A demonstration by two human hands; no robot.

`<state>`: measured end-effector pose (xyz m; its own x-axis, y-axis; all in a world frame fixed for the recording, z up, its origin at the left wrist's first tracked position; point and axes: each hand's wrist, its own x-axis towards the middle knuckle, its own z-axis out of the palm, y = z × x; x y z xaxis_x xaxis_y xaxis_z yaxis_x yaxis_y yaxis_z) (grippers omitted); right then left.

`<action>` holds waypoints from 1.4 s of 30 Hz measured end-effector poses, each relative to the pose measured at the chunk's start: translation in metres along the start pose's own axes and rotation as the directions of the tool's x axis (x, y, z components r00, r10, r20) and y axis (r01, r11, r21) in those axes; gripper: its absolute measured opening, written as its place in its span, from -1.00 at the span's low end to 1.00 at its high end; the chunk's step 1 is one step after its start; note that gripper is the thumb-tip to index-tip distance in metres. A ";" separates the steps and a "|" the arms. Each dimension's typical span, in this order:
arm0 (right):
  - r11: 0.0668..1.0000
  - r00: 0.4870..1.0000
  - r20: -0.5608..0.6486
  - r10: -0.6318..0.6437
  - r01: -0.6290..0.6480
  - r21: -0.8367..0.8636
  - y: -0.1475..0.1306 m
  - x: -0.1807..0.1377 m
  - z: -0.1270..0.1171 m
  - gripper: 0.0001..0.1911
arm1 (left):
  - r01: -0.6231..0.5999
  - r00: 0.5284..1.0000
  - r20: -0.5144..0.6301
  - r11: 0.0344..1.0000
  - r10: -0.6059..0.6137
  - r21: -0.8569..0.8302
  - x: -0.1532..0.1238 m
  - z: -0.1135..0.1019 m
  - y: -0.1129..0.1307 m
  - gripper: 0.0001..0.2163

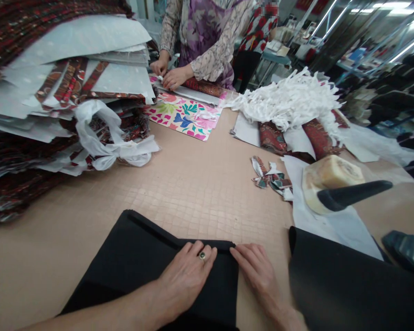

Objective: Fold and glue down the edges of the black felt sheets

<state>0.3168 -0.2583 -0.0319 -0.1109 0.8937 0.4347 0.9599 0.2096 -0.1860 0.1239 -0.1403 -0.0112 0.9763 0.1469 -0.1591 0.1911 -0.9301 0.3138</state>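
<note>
A flat piece of black fabric (124,257) lies on the table in front of me, its far edge turned over in a narrow fold. My left hand (186,278), with a ring on one finger, rests on the fabric, fingers together and pressing along this fold. At the far right corner, the fingertips of my right hand (257,271) are closed on the end of the folded edge. The thumb of my right hand is mostly hidden. To the right of my hands lies another black fabric piece (341,276) with a curled edge.
Tall stacks of patterned and white pieces (89,41) stand at left, with a white cloth tie (113,149). At right are a glue pot (331,177) with a black handle, scraps (271,177) and white strips (290,99). Across the table (193,184), a co-worker's hands (174,76) handle material.
</note>
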 end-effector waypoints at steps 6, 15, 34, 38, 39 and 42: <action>0.999 1.000 -0.026 -0.010 0.009 -0.040 0.000 -0.008 0.002 -0.66 | -0.014 1.000 0.005 1.000 0.014 0.025 0.007 -0.007 -0.001 -0.51; 0.994 1.000 -0.015 -0.019 0.018 -0.109 -0.003 -0.013 0.005 -0.66 | 0.003 1.000 0.007 0.996 -0.003 0.089 0.014 -0.007 0.003 -0.51; 0.944 0.955 -0.117 0.274 -0.290 -0.158 -0.019 -0.029 0.012 -0.47 | 0.002 0.998 0.059 0.994 -0.008 0.106 0.022 -0.019 0.008 -0.50; 0.935 0.949 -0.128 0.288 -0.308 -0.178 -0.022 -0.026 0.013 -0.48 | -0.004 0.999 0.038 0.996 0.000 0.089 0.021 -0.015 0.008 -0.51; 0.942 0.956 -0.118 0.267 -0.285 -0.176 -0.024 -0.025 0.015 -0.49 | 0.001 1.000 0.028 0.996 -0.003 0.087 0.019 -0.015 0.007 -0.52; 0.954 0.967 -0.105 0.232 -0.247 -0.168 -0.030 -0.024 0.024 -0.52 | 0.008 1.000 0.013 0.997 -0.009 0.078 0.009 -0.014 0.002 -0.54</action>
<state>0.2844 -0.2764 -0.0573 0.1426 0.8711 0.4699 0.9867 -0.0875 -0.1373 0.1346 -0.1360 0.0006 0.9731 0.1506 -0.1741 0.1901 -0.9522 0.2391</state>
